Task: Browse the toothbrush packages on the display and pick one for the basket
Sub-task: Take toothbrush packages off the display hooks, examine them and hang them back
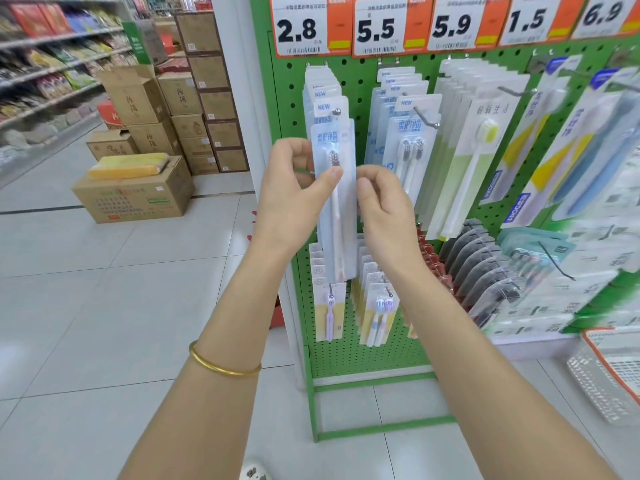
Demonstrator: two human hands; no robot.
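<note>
Left hand (294, 192) pinches toothbrush package (337, 216) upright, thumb on its front, likely for reading | right hand (384, 209) pinches its other edge, steadying | basket (588, 344) well below-right of the grip

Basket (586, 382) cut off at right edge.

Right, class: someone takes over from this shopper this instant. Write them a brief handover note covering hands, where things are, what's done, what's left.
Left hand: grips the toothbrush package, thumb on its front.
Right hand: pinches the same package's right edge.
Package: held upright in front of the stack hanging under the 2.8 price tag on the green pegboard display.
Basket: on the floor, lower right of the display.
Done: one package singled out.
Left: settle on it, then put it in the basket.
</note>
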